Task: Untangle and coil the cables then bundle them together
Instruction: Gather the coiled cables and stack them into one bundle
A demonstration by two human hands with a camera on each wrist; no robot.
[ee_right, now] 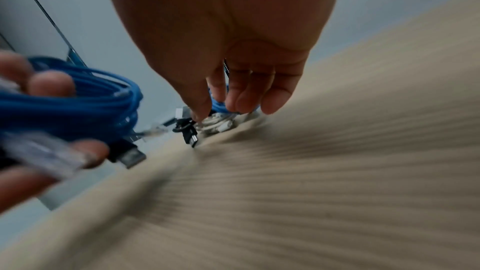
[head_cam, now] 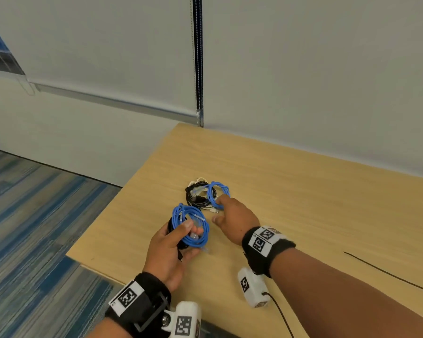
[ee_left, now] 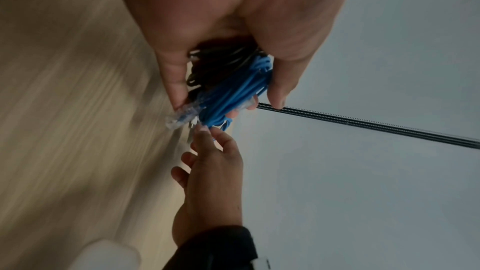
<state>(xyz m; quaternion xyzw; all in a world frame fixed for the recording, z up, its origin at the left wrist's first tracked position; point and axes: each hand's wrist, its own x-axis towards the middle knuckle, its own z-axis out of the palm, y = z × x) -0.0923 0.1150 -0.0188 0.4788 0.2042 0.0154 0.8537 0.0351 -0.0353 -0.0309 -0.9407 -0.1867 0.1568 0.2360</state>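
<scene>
My left hand (head_cam: 191, 230) grips a coiled blue cable (head_cam: 181, 215) together with a coiled black cable (head_cam: 169, 224), just above the table's near left part. The left wrist view shows the thumb and fingers of that left hand (ee_left: 228, 101) clamped on the blue coil (ee_left: 233, 89) and the black coil (ee_left: 215, 63). Farther back, a pile lies on the table: a second blue coil (head_cam: 220, 189), a black coil (head_cam: 198, 198) and a white cable (head_cam: 200, 179). My right hand (head_cam: 217, 209) reaches into this pile, fingertips touching the blue coil (ee_right: 217, 106), thumb spread apart.
The wooden table (head_cam: 303, 191) ends at a left edge close to my left hand, with striped blue carpet (head_cam: 34, 215) below. A wall runs right behind the table. A thin black cord (head_cam: 388, 274) crosses the table at the right.
</scene>
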